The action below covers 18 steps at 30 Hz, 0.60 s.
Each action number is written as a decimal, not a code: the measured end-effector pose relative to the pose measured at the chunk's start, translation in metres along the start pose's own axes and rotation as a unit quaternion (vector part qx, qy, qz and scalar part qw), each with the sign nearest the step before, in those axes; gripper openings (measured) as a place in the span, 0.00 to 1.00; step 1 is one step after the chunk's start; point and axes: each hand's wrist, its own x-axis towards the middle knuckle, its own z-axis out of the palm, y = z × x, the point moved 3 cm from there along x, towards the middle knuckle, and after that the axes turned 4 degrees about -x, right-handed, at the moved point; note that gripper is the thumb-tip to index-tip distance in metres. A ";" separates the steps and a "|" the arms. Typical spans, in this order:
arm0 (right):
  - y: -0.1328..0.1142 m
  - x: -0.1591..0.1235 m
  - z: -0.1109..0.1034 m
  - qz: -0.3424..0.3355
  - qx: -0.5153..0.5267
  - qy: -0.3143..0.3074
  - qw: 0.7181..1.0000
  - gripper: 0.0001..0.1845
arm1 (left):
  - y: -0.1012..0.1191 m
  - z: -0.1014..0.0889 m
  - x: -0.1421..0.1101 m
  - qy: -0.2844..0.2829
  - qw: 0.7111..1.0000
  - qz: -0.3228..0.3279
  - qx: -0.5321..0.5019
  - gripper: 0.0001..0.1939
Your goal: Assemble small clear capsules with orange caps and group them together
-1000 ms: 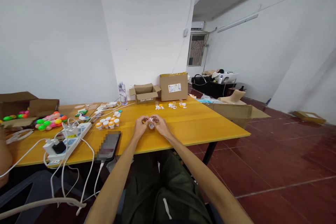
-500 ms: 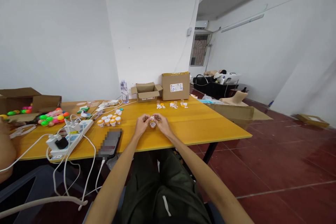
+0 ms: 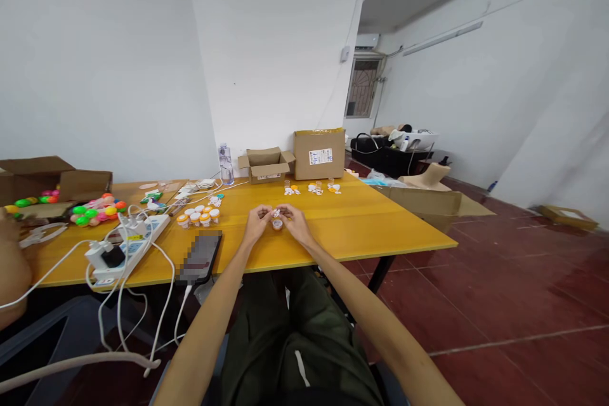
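Note:
My left hand [image 3: 257, 222] and my right hand [image 3: 295, 223] meet over the yellow table, fingertips pinched together. Between them are small white pieces [image 3: 276, 212] with dark or reddish marks, too small to name. Just below the fingertips a small clear cup [image 3: 276, 225] stands on the table, partly framed by both hands; its contents are unclear. To the left sits a cluster of several small clear jars [image 3: 204, 220] with white and orange lids. Farther back are small heaps of white pieces [image 3: 292, 191] beside clear cups [image 3: 318, 183] and lids [image 3: 337, 189].
A phone [image 3: 202, 257] on a cable and a power strip [image 3: 137, 250] with tangled white cords lie left. Cardboard boxes [image 3: 320, 155] and a water bottle [image 3: 225, 162] stand at the back. Colourful balls [image 3: 98, 210] and another person's arm [image 3: 12, 266] are far left.
Both hands stay over the small cup, with only slight finger movement around the white pieces. The camera view has shifted slightly.

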 end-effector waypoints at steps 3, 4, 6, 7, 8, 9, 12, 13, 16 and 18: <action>0.000 0.000 0.001 0.015 0.016 -0.004 1.000 0.09 | 0.000 0.000 0.000 -0.001 1.000 0.003 0.007 0.14; 0.000 0.000 0.002 0.019 0.021 -0.004 1.000 0.09 | 0.000 0.000 0.000 -0.002 1.000 0.004 0.009 0.14; 0.000 0.000 0.002 0.025 0.026 -0.006 0.999 0.09 | 0.000 -0.001 0.000 -0.001 1.000 0.006 0.013 0.14; 0.000 0.000 0.002 0.028 0.025 -0.008 0.999 0.09 | 0.000 -0.001 0.000 0.000 1.000 0.008 0.016 0.14; 0.000 0.000 0.003 0.031 0.023 -0.009 0.999 0.09 | 0.000 -0.002 0.000 0.001 1.000 0.010 0.019 0.14; 0.000 -0.001 0.003 0.034 0.020 -0.010 0.999 0.09 | -0.001 -0.002 0.000 0.002 1.000 0.010 0.021 0.14; 0.000 -0.001 0.002 0.038 0.010 -0.007 0.999 0.10 | -0.002 -0.003 0.000 0.004 1.000 0.001 0.026 0.15; -0.001 -0.001 0.001 0.036 0.007 -0.005 0.999 0.10 | -0.003 -0.003 0.000 0.005 1.000 -0.002 0.026 0.15; -0.002 0.000 -0.001 0.028 0.003 0.005 1.000 0.09 | -0.003 -0.003 0.000 0.004 1.000 -0.002 0.025 0.16; -0.002 0.000 -0.001 0.027 0.002 0.009 1.000 0.08 | -0.003 -0.002 -0.001 0.001 1.000 0.001 0.022 0.16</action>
